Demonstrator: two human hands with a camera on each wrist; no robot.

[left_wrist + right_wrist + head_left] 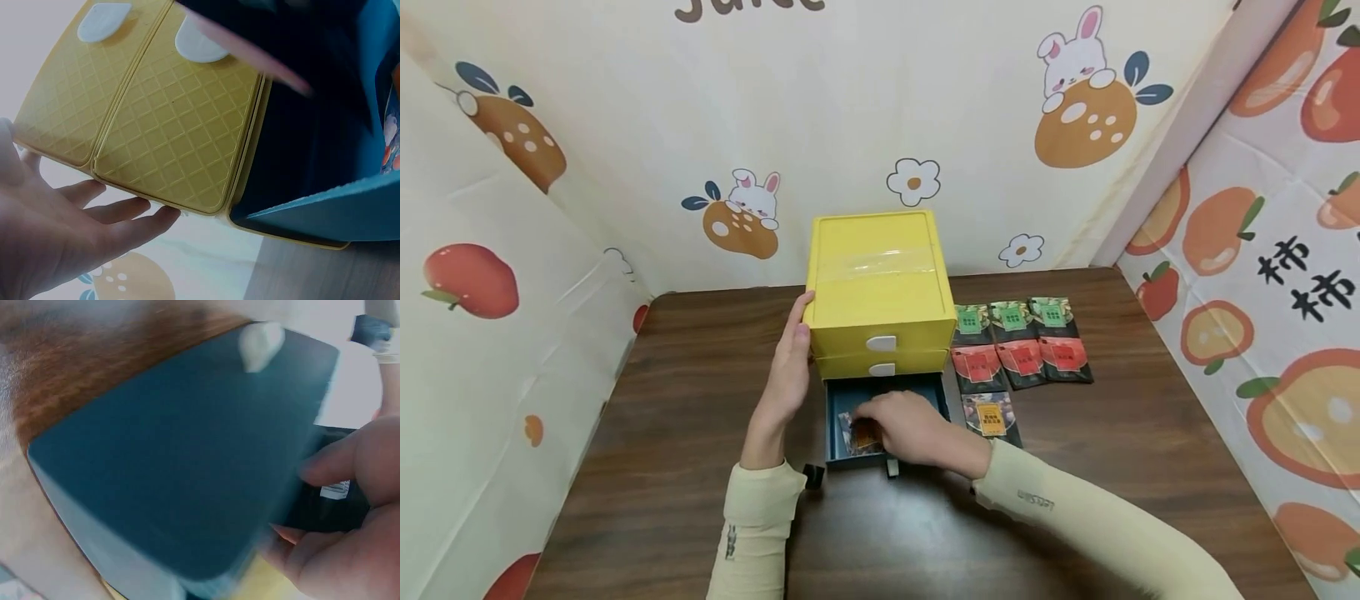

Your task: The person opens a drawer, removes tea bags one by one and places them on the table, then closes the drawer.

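Observation:
My left hand [787,367] rests along the left side of a yellow drawer cabinet [880,292], its fingers extended against the side edge in the left wrist view. The bottom drawer [831,425], dark blue-green, is pulled out. Over it my right hand [906,425] reaches in from the right, fingers pointing down. In the right wrist view a black packet [334,515] with a white barcode label is between my thumb and fingers. A patterned packet [848,433] shows in the drawer's left front, partly hidden by the right hand.
Right of the cabinet lie three green-topped packets [1012,318], three red ones [1022,360] and a packet with an orange label [991,417]. The upper two drawers, with white tabs [882,342], are closed. Printed cloth [850,108] hangs behind the wooden table [700,400].

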